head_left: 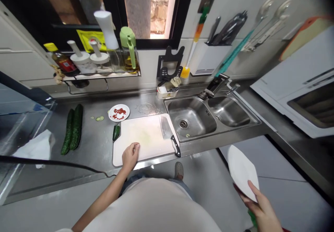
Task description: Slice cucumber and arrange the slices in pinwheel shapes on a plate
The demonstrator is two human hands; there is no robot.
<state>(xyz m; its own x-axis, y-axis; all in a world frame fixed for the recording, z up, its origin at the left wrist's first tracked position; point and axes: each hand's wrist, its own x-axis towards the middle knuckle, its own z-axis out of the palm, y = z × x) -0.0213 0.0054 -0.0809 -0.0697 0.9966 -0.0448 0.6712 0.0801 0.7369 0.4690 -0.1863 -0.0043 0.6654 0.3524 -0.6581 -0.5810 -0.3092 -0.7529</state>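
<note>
My left hand (130,156) rests at the near edge of a white cutting board (130,129), its fingers curled together with nothing visible in them. Off to the right, my right hand (263,204) grips a white plate (242,171) by its lower rim, the plate tilted over the floor. A cleaver (165,127) lies along the board's right side, its black handle near the counter edge. By the board's left edge is a short cut cucumber piece (116,133). Behind it stands a small white plate (111,115) of chopped red bits.
Two whole cucumbers (76,127) lie on the left counter near a crumpled white cloth (39,148). Cucumber slices (99,118) sit behind. A double steel sink (191,134) is right of the board. A seasoning rack (104,74) hangs below the window. A dark cable (65,166) crosses the left.
</note>
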